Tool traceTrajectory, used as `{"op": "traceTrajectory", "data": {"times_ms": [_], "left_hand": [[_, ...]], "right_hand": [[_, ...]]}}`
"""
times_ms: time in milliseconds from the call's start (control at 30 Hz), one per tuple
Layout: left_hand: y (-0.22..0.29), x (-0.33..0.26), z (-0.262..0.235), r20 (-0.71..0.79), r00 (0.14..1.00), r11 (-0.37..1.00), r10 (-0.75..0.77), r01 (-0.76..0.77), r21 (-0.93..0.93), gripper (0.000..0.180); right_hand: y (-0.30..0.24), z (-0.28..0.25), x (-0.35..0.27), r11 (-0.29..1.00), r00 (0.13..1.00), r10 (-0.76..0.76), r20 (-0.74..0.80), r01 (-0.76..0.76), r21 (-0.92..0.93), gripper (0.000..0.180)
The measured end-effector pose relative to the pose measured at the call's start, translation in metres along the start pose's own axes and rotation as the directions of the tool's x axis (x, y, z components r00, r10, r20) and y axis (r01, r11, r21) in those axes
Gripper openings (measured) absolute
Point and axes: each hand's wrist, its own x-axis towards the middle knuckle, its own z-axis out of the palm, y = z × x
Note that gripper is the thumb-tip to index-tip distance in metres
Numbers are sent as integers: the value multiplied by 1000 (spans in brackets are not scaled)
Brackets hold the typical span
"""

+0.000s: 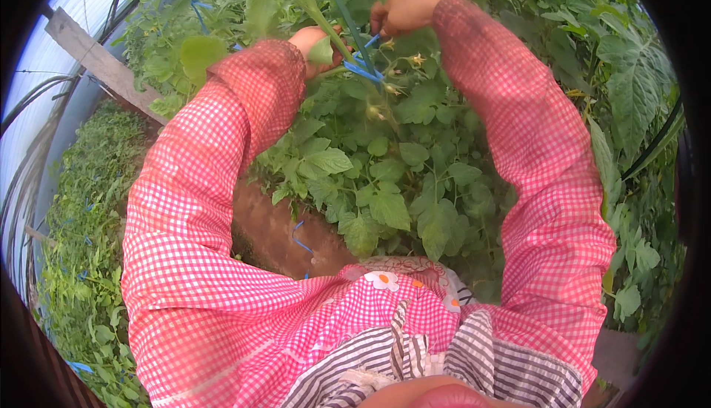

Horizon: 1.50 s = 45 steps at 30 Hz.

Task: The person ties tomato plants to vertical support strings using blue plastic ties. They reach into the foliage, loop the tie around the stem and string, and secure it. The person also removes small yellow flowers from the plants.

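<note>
Head view: the blue tie point(364, 73) sits in the upper middle of the frame, at a green stem point(314, 9) and a darker green cord point(342, 4). Its broad part lies nearly crosswise, its long axis sloping gently down toward the right; a thinner end points up and right, to the fingertips of the right hand point(392, 19). That hand comes in from the upper right with its fingers curled together, pinching this end. The left hand point(315, 43), just left of the tie, is partly hidden by a leaf point(321, 51) and the stem; I cannot tell whether its fingers are spread or closed on anything. The stem's long axis leans from the top edge down to the right, and the cord runs at a similar slant, ending near the tie. Small yellow flowers point(416, 60) hang just right of the tie, above dense leaves point(389, 208) at the middle. Brown soil point(281, 226) shows lower left of centre, bearing a bent blue strip point(299, 237). A wooden plank point(100, 60) slants across the upper left.
</note>
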Motion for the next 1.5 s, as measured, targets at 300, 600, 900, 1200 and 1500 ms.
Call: {"op": "traceTrajectory", "data": {"times_ms": [300,600,900,1200,1500], "left_hand": [[-4,21,-18,279,959,998,-44,30,56,14],[18,5,-18,247,960,935,-128,35,352,18],[13,-3,-16,223,970,975,-98,49,217,20],[21,4,-19,235,960,562,155,-281,778,36],[-8,-1,-16,153,793,441,590,-475,761,42]], "right_hand": [[-16,11,24,955,942,-195,-272,246,165,31],[-11,24,20,845,998,-33,45,4,535,36],[-4,18,16,885,982,-162,100,100,454,23],[-15,23,22,946,996,-69,50,49,321,21],[-14,42,35,870,996,-79,-49,93,484,35]]}}
